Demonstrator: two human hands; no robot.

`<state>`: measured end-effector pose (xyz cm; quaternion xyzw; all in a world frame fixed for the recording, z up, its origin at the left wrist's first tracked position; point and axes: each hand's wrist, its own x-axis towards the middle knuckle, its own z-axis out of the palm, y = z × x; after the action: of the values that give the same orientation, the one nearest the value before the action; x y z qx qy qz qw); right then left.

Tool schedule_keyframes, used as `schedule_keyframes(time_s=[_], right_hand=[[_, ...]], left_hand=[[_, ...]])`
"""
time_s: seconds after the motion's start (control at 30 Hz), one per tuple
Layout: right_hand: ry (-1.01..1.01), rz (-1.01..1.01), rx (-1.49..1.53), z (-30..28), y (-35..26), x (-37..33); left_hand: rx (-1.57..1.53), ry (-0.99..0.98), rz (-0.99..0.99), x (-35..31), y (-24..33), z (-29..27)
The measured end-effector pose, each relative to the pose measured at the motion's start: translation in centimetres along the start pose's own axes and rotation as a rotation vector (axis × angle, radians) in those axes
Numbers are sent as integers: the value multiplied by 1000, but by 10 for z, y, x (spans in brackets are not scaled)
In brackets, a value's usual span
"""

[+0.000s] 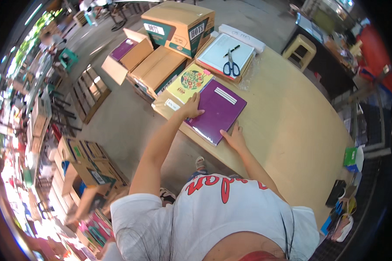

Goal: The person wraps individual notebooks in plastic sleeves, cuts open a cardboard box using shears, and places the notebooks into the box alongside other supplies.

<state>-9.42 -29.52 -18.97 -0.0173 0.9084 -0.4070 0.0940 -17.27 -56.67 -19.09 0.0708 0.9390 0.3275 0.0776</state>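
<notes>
Purple book [217,111] lies flat on the bench [287,117], just in from the near edge and toward the left corner. Its long axis runs slantwise from that near edge inward, away from the person and to the right; a short side faces the near edge. Left hand [191,108] rests across the book's left long side, palm down, grip loosely spread, thumb over the purple cover and fingers toward the adjoining yellow book [189,82]. Right hand [234,138] is at the near right corner, grip parted, thumb touching the cover's edge, fingers extended alongside the right long side; whether any fingertip passes beneath cannot be told. Neither hand is nearer: both are in contact, and the book lies between them. Scissors [231,65] lie beyond the book's far end, on a stack, well apart from both hands
</notes>
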Motion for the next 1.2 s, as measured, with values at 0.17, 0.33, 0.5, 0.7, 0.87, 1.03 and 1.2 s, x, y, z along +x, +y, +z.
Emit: schedule_keyframes(time_s=[0.17, 0.33, 0.5, 0.7, 0.87, 1.03, 1.2], right_hand=[[-207, 77, -132, -16, 22, -2], [-599, -105, -328, -80, 1, 4], [-646, -199, -308, -95, -52, 32], [-570, -308, -237, -53, -141, 105], [-275, -299, -130, -21, -203, 165], [616, -111, -528, 62, -170, 316], [692, 478, -616, 22, -138, 325]], left_hand=[[-4, -148, -27, 13, 42, -136], [-396, 948, 326, -131, 134, -289], [30, 976, -369, -242, -22, -208], [908, 213, -1220, -394, -156, -164], [1476, -189, -1184, -428, -278, -204], [1142, 481, -1324, -476, -356, -271], [1362, -103, -1190, -374, -477, -348]])
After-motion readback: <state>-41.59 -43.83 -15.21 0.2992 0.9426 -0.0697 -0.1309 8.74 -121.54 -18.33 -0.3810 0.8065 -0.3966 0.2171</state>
